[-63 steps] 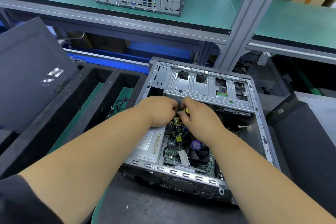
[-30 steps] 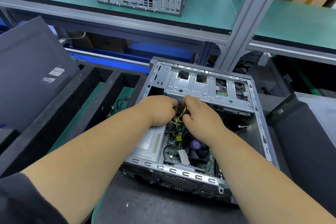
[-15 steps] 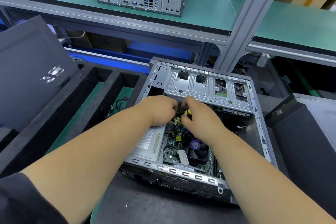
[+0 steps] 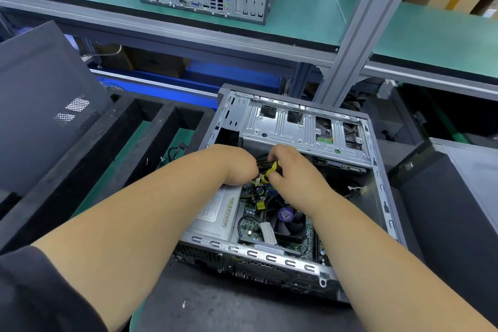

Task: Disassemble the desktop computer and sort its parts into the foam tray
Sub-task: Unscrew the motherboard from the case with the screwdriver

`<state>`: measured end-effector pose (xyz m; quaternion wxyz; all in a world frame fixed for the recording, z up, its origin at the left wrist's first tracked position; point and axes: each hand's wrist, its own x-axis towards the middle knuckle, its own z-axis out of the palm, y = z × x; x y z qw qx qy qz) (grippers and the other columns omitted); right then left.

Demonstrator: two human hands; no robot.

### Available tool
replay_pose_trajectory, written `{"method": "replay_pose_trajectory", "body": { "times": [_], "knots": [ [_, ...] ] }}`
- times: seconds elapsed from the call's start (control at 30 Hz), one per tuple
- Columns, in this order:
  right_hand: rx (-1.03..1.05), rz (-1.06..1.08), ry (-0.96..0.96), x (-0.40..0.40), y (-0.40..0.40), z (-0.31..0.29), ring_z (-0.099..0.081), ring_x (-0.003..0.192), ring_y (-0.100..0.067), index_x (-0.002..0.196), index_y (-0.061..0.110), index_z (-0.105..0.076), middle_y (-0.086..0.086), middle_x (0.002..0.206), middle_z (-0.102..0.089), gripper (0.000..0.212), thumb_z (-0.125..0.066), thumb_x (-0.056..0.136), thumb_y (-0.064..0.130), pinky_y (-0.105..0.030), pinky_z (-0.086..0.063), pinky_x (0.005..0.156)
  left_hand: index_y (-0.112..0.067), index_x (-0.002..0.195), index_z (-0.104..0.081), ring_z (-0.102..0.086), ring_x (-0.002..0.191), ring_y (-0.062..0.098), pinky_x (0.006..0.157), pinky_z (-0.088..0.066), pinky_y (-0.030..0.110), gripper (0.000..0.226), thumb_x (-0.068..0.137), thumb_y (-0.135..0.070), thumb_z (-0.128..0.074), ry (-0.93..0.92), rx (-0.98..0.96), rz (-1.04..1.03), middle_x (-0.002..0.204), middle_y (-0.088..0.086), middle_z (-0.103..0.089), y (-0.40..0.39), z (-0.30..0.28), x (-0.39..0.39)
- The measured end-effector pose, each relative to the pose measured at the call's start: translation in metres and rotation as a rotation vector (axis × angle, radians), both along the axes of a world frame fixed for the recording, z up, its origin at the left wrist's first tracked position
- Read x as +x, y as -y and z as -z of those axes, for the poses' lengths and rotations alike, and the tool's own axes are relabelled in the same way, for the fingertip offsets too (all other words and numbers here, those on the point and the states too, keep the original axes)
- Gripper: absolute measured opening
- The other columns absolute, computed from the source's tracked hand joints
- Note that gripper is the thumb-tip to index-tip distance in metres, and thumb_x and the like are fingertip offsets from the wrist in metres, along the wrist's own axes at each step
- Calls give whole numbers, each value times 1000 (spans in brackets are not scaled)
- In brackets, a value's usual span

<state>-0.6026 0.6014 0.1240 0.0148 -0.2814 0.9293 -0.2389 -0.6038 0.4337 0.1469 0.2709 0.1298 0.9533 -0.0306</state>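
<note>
Computer (image 4: 293,183) lies open on its side before you, just right of the foam tray (image 4: 151,127). Your right hand (image 4: 293,170) grips a yellow-and-black tool (image 4: 270,170) over the wires; your left hand (image 4: 237,164) is curled beside it, but you cannot tell what it holds. The white label (image 4: 213,207) and fan sticker (image 4: 285,214) are too small to read.

The right hand (image 4: 292,170) has turned a little inside the open computer (image 4: 296,183), so more of the yellow and black tool handle (image 4: 270,170) shows between its fingers than two seconds ago. The left hand (image 4: 237,164) has barely shifted beside it. The yellow wires (image 4: 256,183) under the hands show a bit more.
</note>
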Motion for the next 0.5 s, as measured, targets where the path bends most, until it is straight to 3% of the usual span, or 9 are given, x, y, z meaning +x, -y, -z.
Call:
{"method": "replay_pose_trajectory", "body": {
  "times": [0.1,0.17,0.3,0.43,0.5],
  "knots": [
    [93,53,-104,-1,0,2,-49,68,-18,100,23,-45,7,76,-51,19,-51,95,41,-32,-30,53,-8,104,-62,-45,66,18,57,-34,29,27,95,-9,-37,16,-19,-21,81,5,-54,-2,0,-2],
    [56,55,-76,-2,1,2,-48,68,-19,101,23,-45,6,76,-52,17,-53,94,36,-32,-28,53,-8,100,-63,-42,63,17,53,-30,29,27,95,-10,-37,7,-21,-32,78,4,-52,-3,1,-3],
    [-21,-5,1,-1,1,-1,-47,84,-21,103,21,-49,2,95,-52,21,-58,84,19,-33,-38,65,-10,92,-62,-46,69,21,61,-37,32,24,93,-11,-38,-9,-8,-29,77,5,-53,-2,3,-3],
    [97,68,-102,-3,1,1,-51,74,-23,98,21,-48,2,83,-58,21,-51,94,42,-33,-36,57,-9,89,-61,-47,68,21,68,-42,35,23,92,-9,-38,-8,-15,-24,75,5,-52,-2,3,-3],
    [54,57,-68,-3,1,2,-51,75,-23,100,20,-49,0,85,-58,18,-55,93,35,-33,-34,58,-11,86,-57,-48,72,23,73,-44,36,21,92,-9,-37,-1,-20,-6,77,6,-52,-2,4,-4]
  ]
}}
